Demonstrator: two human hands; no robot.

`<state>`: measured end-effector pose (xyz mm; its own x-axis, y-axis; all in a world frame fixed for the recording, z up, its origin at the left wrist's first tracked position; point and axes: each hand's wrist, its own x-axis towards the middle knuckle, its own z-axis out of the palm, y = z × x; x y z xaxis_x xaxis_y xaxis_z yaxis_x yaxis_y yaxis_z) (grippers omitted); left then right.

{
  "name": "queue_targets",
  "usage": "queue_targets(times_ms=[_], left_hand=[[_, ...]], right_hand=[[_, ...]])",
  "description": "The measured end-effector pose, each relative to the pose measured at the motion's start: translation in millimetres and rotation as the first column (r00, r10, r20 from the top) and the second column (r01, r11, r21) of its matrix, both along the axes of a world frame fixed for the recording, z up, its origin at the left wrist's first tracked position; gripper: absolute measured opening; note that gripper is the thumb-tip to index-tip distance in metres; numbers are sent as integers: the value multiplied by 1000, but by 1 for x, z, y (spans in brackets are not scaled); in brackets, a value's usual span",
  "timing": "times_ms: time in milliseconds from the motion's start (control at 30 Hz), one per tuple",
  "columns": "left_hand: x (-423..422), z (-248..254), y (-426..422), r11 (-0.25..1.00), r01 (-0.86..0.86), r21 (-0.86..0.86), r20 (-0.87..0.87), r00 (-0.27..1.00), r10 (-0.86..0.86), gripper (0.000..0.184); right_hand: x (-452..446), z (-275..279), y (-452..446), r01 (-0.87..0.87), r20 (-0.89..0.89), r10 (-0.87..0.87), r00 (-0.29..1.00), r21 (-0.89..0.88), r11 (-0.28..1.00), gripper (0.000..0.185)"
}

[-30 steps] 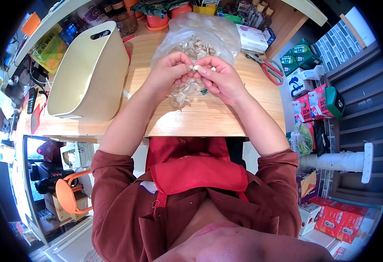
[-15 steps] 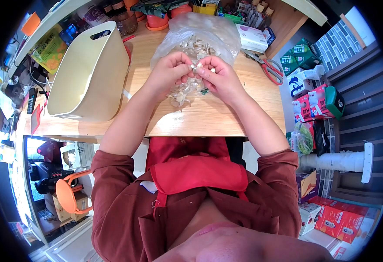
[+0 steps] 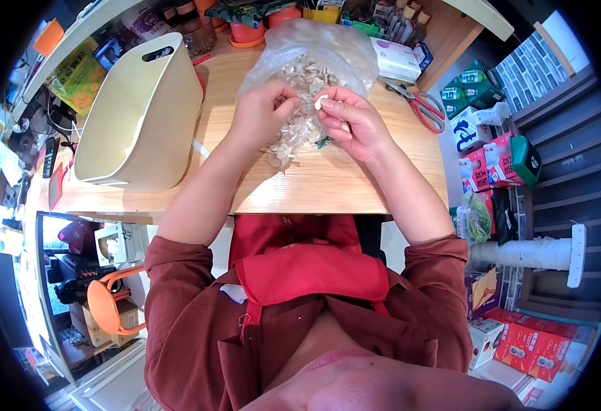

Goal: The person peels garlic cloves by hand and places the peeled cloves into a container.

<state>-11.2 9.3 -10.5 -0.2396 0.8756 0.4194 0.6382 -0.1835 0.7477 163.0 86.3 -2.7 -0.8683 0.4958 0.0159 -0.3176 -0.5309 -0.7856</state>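
Observation:
Between the thumb and fingers of my right hand is a small pale garlic clove; another pale piece shows lower, against its fingers. My left hand is pinched closed just to the left, apart from the right one; what its fingertips hold, if anything, is too small to name. Beneath and beyond both hands, papery garlic skins lie on the wooden table and in the opened clear plastic bag.
A tall cream bin stands at the left. Red-handled scissors and a white box lie at the right back. Orange pots and jars line the back. Packages stand right of the table.
My hands have come apart. The right hand has moved slightly right and turned, with the clove now showing at its fingertips; the left has drawn slightly left.

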Motion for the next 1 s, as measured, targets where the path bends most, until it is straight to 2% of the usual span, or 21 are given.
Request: queue_targets(times_ms=[100, 200, 300, 400, 600, 700, 800, 1000], left_hand=[[0, 2, -2, 999, 14, 34, 78, 997, -17, 8], [5, 14, -9, 980, 131, 152, 31, 990, -138, 11], [4, 13, -9, 962, 183, 201, -70, 983, -173, 11], [5, 12, -9, 958, 189, 215, -71, 981, -178, 11], [7, 14, -11, 963, 174, 204, -151, 978, -145, 10], [8, 16, -13, 969, 161, 186, -136, 981, -137, 10], [9, 18, -14, 981, 154, 118, -40, 988, -150, 10], [7, 18, -15, 982, 190, 17, 30, 981, -190, 9]], right_hand=[[0, 2, -1, 34, 33, -34, 999, -12, 999, 10], [-1, 0, -1, 54, 58, -54, 997, 1, 999, 10], [-1, -1, -1, 78, 84, -80, 993, 24, 997, 10], [-2, -1, -2, 98, 101, -104, 989, 57, 993, 10], [-3, -1, -5, 136, 95, -148, 984, 126, 983, 10], [-3, -1, -6, 151, 96, -171, 980, 186, 971, 11], [-3, 0, -7, 153, 123, -187, 975, 242, 958, 11], [-1, 2, -7, 115, 190, -195, 962, 365, 924, 11]])
